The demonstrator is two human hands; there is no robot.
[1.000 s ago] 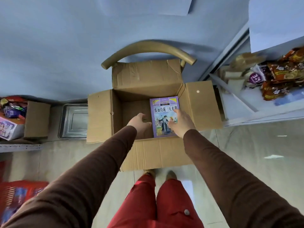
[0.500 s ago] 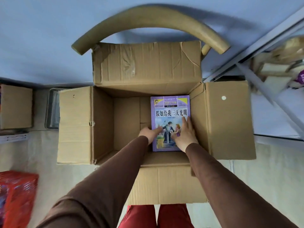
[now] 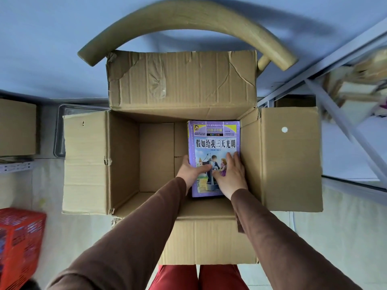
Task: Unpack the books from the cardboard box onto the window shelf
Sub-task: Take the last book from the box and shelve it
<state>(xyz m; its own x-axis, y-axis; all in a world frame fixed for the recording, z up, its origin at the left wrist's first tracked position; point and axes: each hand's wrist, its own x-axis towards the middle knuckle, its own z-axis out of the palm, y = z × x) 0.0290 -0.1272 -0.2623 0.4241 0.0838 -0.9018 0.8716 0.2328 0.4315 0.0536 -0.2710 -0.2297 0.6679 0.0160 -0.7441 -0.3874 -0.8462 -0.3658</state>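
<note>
An open cardboard box (image 3: 123,160) stands on a chair with all flaps spread. Inside, against its right wall, lies a purple book (image 3: 213,141) with a cartoon cover, possibly the top of a stack. My left hand (image 3: 191,171) grips the book's left edge, thumb on the cover. My right hand (image 3: 230,176) lies flat on the lower right of the cover, fingers spread. The left half of the box floor is bare cardboard.
The chair's curved wooden back (image 3: 188,21) arches behind the box. A white shelf frame (image 3: 343,126) with blurred packages is at the right. A red plastic crate (image 3: 18,243), another cardboard box (image 3: 16,126) and a metal tray (image 3: 60,130) are at the left.
The camera has moved closer and lower over the box. Both hands have slid further onto the book, the left one now wrapping its left edge.
</note>
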